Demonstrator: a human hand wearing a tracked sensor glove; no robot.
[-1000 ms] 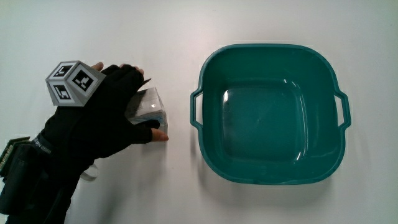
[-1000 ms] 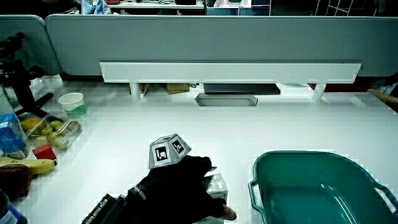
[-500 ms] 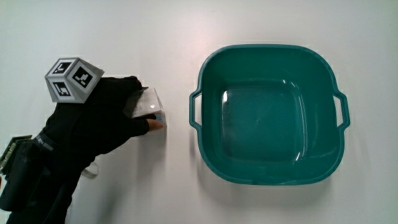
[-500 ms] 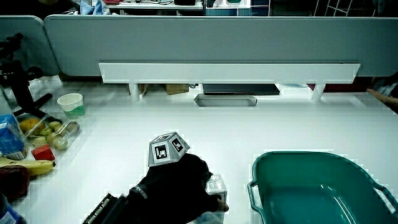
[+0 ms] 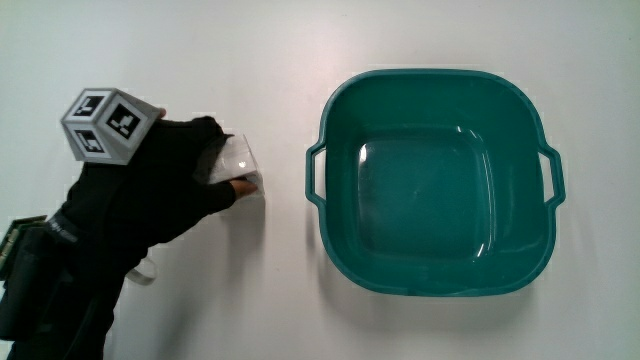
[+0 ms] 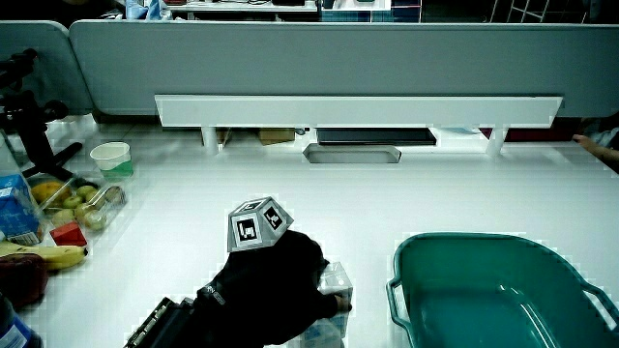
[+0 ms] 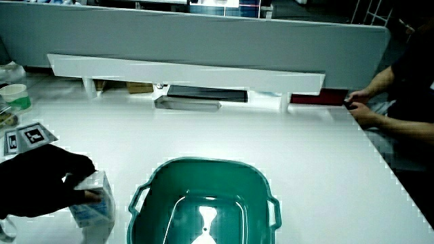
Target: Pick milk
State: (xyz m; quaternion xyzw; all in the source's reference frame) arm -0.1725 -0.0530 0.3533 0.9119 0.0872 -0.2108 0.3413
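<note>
the hand [image 5: 165,190] wraps its fingers [image 5: 205,135] and thumb around the small milk carton [image 5: 238,165], which sits on the white table [image 5: 270,60] just beside the teal basin [image 5: 345,245]. in both side views the carton [image 6: 334,285] [image 7: 91,200] shows clamped in the glove [image 6: 271,285] [image 7: 41,179], close to the basin's near handle [image 5: 313,178].

An office or lab — white table [image 6: 290,193], grey low partition [image 6: 290,58].
</note>
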